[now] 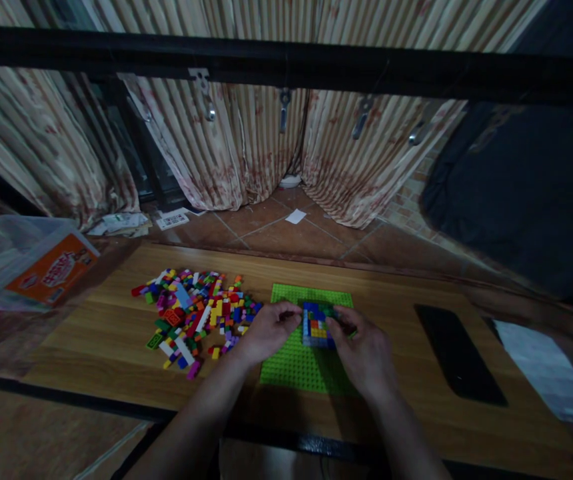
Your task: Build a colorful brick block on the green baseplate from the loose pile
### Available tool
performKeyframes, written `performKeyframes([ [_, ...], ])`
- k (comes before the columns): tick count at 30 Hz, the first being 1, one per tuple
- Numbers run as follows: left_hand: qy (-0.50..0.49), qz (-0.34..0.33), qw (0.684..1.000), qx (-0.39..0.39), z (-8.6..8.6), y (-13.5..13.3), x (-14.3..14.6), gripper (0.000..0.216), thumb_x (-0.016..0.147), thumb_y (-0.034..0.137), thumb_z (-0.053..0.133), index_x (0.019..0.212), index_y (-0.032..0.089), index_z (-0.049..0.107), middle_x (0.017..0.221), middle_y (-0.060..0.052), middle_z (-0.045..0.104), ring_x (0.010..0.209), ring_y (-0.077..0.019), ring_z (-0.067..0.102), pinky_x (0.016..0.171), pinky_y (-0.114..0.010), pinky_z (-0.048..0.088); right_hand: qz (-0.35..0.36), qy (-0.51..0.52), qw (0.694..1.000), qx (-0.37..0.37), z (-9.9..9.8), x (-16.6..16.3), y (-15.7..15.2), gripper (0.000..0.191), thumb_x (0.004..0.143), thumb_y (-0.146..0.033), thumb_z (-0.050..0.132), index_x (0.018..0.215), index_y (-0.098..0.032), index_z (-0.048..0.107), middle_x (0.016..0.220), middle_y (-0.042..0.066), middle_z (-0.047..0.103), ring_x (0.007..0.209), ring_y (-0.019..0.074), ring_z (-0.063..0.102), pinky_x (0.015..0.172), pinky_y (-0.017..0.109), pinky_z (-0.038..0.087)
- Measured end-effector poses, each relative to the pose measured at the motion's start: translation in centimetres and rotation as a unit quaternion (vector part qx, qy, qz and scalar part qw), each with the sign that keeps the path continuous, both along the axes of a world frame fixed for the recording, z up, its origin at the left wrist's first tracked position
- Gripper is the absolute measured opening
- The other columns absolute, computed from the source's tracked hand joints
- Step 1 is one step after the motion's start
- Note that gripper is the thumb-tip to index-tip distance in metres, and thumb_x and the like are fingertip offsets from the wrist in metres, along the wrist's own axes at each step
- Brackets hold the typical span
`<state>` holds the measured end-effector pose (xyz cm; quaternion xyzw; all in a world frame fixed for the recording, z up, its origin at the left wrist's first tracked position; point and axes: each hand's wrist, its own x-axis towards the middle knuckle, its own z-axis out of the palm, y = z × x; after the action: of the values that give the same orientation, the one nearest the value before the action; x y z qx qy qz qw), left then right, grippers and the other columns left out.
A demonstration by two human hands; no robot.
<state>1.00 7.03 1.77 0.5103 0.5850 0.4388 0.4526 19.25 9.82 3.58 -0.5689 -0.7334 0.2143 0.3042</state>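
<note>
A small, low build of toy building bricks point(318, 328), blue round the edges with yellow, red and white in the middle, sits on a green studded baseplate point(286, 363). At its left side is my left hand point(272, 328), thumb and fingertips drawn together beside the blue wall. Whether a small brick is between them I cannot make out. My right hand point(364, 343) grips the build at its right side, thumb at the near part and fingers toward the far corner. It hides part of that side. Left of the baseplate lies a heap of loose, many-coloured bricks point(199, 317).
The wooden table point(391, 413) also carries a black flat slab point(460, 353) at the right. White paper point(549, 370) lies beyond it. A clear plastic tub point(21, 227) with an orange label stands at the left. Behind are a dark metal bar point(286, 63) and striped curtains point(246, 147).
</note>
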Motion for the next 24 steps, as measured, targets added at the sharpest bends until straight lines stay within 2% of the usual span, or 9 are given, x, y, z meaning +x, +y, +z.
performKeyframes([
  [6,0.065,-0.008,0.998,0.016,-0.1,0.0,0.1,0.025,0.083,0.025,0.054,0.099,0.014,0.071,0.091,-0.005,0.071,0.085,-0.0175,0.063,0.077,-0.026,0.048,0.009,0.025,1.000,-0.011,-0.5,-0.9,-0.3,0.042,0.083,-0.046,0.055,0.107,-0.014,0.068,0.090,0.009,0.073,0.077,0.0215,0.068,0.074,0.035,0.052],
  [10,0.094,-0.016,0.995,0.016,-0.2,0.0,0.1,0.030,0.085,0.024,0.050,0.106,0.015,0.070,0.092,-0.005,0.072,0.086,-0.0179,0.064,0.080,-0.027,0.049,0.020,-0.012,1.000,0.014,-1.2,-1.9,-0.5,0.042,0.084,-0.043,0.053,0.111,-0.015,0.067,0.089,0.009,0.072,0.074,0.0213,0.067,0.069,0.034,0.052],
  [18,0.106,-0.031,0.994,0.001,0.0,-0.2,-0.1,0.035,0.088,0.023,0.046,0.113,0.014,0.068,0.103,-0.006,0.072,0.091,-0.0181,0.065,0.085,-0.029,0.050,0.040,-0.096,0.993,0.062,-1.7,-2.8,-0.5,0.039,0.088,-0.040,0.049,0.115,-0.017,0.067,0.095,0.010,0.071,0.074,0.0218,0.067,0.067,0.034,0.051],
  [24,0.111,-0.026,0.993,-0.014,0.0,-0.1,0.0,0.037,0.086,0.020,0.046,0.115,0.012,0.067,0.104,-0.008,0.072,0.096,-0.0190,0.066,0.091,-0.030,0.049,0.045,-0.089,0.994,0.052,-1.9,-3.1,-0.4,0.040,0.087,-0.042,0.050,0.110,-0.015,0.069,0.093,0.012,0.072,0.078,0.0231,0.067,0.070,0.034,0.051],
])
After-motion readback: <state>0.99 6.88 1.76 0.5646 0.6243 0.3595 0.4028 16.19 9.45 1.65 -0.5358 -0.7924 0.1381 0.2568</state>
